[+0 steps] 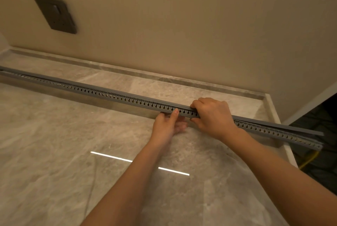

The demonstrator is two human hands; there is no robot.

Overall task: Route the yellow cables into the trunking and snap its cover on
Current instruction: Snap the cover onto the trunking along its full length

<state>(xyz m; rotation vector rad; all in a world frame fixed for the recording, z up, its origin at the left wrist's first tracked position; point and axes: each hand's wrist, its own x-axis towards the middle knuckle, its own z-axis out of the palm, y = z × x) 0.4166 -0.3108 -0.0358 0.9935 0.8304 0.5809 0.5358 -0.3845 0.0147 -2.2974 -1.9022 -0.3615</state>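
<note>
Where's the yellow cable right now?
Head view, far right: the yellow cable lies in the dark gap beyond the marble counter, below the end of the grey trunking.

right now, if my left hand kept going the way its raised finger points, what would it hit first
The trunking: the raised finger of the left hand touches its slotted side, beside the right hand gripping it. Past that, probably the wall, though depth is unclear.

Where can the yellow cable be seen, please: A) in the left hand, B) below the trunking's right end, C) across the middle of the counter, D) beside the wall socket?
B: the cable shows past the counter's edge, under the trunking's right end.
</note>
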